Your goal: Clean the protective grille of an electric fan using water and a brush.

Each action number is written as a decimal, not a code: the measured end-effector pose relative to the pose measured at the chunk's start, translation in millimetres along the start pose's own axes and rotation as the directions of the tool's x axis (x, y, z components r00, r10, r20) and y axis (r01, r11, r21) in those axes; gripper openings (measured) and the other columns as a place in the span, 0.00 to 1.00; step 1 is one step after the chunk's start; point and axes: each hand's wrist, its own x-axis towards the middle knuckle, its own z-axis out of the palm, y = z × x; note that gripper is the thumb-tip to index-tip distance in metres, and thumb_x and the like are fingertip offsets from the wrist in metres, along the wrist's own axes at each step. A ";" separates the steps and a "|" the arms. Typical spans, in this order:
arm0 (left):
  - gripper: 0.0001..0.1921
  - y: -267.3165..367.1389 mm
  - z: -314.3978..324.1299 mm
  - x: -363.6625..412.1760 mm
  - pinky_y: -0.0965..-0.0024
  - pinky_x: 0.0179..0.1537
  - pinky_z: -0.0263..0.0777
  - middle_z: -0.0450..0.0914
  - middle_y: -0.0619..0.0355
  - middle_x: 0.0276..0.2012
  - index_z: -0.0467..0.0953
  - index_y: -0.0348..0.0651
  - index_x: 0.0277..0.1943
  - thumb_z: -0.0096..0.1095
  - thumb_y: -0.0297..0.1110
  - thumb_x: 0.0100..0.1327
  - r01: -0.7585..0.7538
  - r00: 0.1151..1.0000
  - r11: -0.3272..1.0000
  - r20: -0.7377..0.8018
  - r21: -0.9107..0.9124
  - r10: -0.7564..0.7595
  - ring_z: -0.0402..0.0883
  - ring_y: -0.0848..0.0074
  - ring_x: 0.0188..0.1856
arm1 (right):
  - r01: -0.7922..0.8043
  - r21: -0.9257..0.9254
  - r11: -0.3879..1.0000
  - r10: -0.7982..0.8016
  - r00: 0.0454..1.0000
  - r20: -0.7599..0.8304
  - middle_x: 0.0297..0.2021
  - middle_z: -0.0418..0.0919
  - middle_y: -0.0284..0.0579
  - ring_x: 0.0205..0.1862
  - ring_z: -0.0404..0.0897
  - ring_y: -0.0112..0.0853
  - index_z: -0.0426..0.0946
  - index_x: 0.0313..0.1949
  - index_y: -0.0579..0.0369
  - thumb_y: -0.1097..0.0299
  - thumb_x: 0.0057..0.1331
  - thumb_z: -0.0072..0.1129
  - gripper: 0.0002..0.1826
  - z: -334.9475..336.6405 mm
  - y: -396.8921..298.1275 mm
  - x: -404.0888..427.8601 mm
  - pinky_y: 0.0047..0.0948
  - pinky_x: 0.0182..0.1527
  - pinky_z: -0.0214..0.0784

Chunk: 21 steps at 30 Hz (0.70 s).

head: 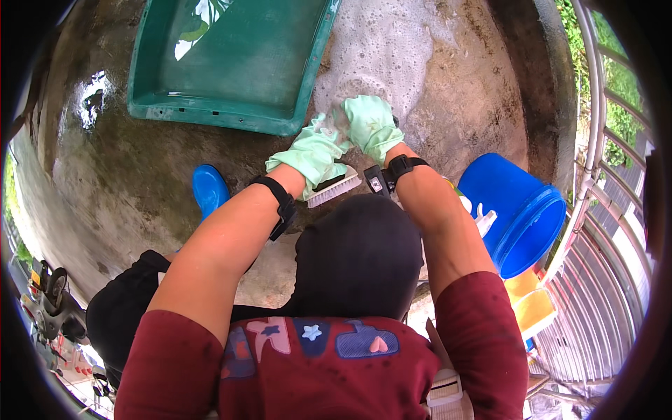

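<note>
Both my hands wear pale green rubber gloves and meet low over the wet concrete floor (pixel 252 152). My left hand (pixel 321 140) has suds on its fingers. A scrub brush (pixel 334 190) with white bristles shows just below that glove, partly covered by it; I cannot tell whether the hand grips it. My right hand (pixel 369 123) is bent down at the edge of the white foam (pixel 378 58), its fingertips hidden beneath the glove. A small dark bit shows at its right side, too little to name. The green plastic tray (pixel 220 111) lies up and left of my hands.
A blue plastic bucket (pixel 512 210) lies tipped on the right, beside a white spray-bottle trigger (pixel 485 219). Metal railings (pixel 596 121) and a yellow container (pixel 535 310) stand farther right. A blue boot (pixel 209 186) is at left, and a parked motorbike (pixel 55 304) stands beyond.
</note>
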 end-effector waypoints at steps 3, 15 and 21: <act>0.41 7.2 -21.9 -7.9 0.52 0.75 0.38 0.50 0.41 0.74 0.61 0.50 0.71 0.50 0.66 0.61 0.010 0.999 1.000 0.050 -0.019 -0.009 0.44 0.48 0.76 | -0.111 0.150 0.982 0.115 0.993 -0.016 0.28 0.81 0.55 0.33 0.81 0.52 0.79 0.26 0.56 0.54 0.65 0.57 0.18 -8.6 -7.0 5.0 0.49 0.39 0.73; 0.24 -13.8 -161.9 -82.9 0.63 0.59 0.72 0.75 0.44 0.59 0.75 0.39 0.58 0.58 0.46 0.66 -0.329 0.915 0.936 -0.284 -0.121 0.285 0.76 0.58 0.59 | -0.018 0.883 -0.470 0.310 0.933 0.184 0.49 0.81 0.51 0.48 0.82 0.38 0.74 0.55 0.65 0.53 0.74 0.44 0.25 -189.2 -24.8 -0.3 0.35 0.53 0.73; 0.19 -76.5 -315.8 -227.0 0.63 0.55 0.74 0.79 0.47 0.55 0.78 0.41 0.54 0.61 0.40 0.63 -0.058 0.972 0.938 -0.193 0.342 0.131 0.81 0.60 0.53 | 0.083 0.875 0.478 0.129 0.978 -0.164 0.57 0.75 0.32 0.59 0.71 0.24 0.75 0.60 0.46 0.52 0.71 0.54 0.22 -240.1 -53.6 38.4 0.30 0.61 0.60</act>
